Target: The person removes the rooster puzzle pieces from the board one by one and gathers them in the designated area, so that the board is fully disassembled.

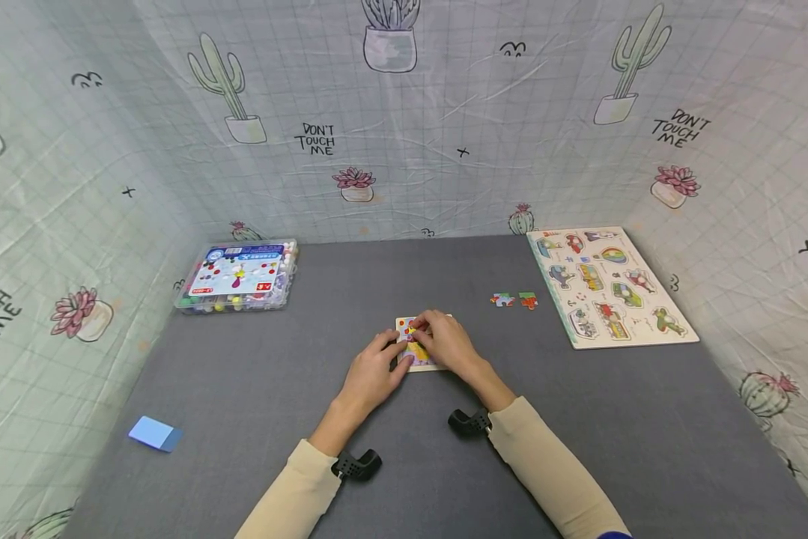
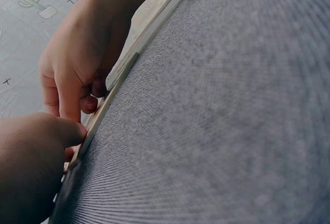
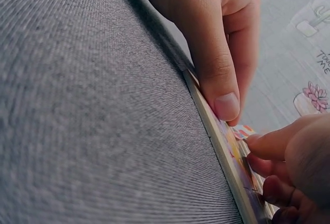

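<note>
A small jigsaw puzzle board (image 1: 425, 367) with a pale wooden edge lies flat on the grey table, its picture yellow, purple and white. My left hand (image 1: 370, 376) rests at its left side, thumb and index fingertip touching the surface. From the right, my right hand (image 1: 449, 343) reaches over the board. In the right wrist view its fingertips pinch a small white and red-orange puzzle piece (image 3: 243, 130), tilted at the board's far side. The right hand hides much of the board's right part. The left wrist view shows the board (image 2: 114, 91) only edge-on.
Two loose puzzle pieces (image 1: 502, 299) lie right of the board. Farther right is a large picture board (image 1: 595, 299) with animals and vehicles. A clear plastic box (image 1: 237, 277) of colourful parts stands at back left. A blue card-like object (image 1: 154, 433) lies at front left.
</note>
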The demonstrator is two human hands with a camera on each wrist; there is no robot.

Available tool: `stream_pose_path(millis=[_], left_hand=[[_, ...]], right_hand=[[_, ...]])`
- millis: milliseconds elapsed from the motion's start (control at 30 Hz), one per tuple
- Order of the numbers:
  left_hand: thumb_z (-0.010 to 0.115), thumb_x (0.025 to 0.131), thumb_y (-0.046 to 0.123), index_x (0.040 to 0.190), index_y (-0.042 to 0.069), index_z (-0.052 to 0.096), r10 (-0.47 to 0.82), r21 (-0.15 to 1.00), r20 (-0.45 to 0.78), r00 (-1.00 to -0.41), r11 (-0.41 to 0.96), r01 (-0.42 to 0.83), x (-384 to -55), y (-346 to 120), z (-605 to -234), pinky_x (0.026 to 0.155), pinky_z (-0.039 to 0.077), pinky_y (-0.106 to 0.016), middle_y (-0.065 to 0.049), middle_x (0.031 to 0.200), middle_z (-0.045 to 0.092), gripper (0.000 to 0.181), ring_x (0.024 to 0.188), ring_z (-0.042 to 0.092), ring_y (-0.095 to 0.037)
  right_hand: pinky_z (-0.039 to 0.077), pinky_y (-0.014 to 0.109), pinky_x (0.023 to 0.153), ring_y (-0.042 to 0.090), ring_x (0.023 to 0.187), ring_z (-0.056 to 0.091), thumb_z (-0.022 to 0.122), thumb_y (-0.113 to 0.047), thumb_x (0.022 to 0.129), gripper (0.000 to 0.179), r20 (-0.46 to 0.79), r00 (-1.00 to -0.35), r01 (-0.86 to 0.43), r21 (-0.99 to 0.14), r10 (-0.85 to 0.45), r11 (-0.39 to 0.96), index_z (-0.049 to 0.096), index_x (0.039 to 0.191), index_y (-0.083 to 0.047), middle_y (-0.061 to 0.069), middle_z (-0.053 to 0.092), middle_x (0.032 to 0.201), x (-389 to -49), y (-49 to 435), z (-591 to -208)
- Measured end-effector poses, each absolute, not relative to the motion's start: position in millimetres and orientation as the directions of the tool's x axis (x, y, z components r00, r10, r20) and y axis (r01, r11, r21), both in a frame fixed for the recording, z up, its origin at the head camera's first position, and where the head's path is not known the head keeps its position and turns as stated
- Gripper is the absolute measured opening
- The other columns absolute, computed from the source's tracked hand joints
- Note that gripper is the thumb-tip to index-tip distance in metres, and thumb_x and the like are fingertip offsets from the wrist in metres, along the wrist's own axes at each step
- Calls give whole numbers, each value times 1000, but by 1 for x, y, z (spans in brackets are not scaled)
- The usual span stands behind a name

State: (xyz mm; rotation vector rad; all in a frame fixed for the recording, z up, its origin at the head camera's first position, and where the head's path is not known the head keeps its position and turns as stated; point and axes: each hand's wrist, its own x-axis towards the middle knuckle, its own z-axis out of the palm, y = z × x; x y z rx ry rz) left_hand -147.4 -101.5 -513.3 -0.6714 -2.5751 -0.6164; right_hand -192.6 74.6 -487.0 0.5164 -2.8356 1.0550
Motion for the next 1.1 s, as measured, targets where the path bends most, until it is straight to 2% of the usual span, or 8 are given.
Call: stream_pose_path(millis=[200,533,833,1100], left_hand=[[75,90,23,111,4,76,356,311,486,-798,784,538,-147,-102,-514,102,53,-48,-15,121,68,28,118,66,-33],[75,90,23,110,4,76,355,311,492,-795,781,541,-147,-101,-514,102,53,-48,-14,120,68,28,116,67,-32],[74,91,25,111,5,76,346,320,474,-810,789,525,-146,-102,-513,102,53,-47,-13,120,68,28,117,66,-31],[74,91,26,113,6,76,343,327,465,-816,790,519,-147,-102,-514,102,53,-47,-13,122,68,30,119,66,-31]], right_hand=[[50,32,65,15,72,62,71,-15,93,9,201,-942,-334,-649,-269,683,73,101,-10,4,72,92,-194,75,-490],[46,24,62,11,67,56,69,-13,94,10,191,-960,-277,-756,-206,592,73,101,-8,7,73,91,-198,81,-488],[45,24,64,14,70,57,66,-13,96,12,193,-967,-254,-774,-166,579,73,103,-7,9,73,93,-205,94,-485],[51,29,70,20,78,65,68,-15,95,13,202,-973,-231,-795,-115,561,73,103,-6,11,73,93,-211,110,-484]])
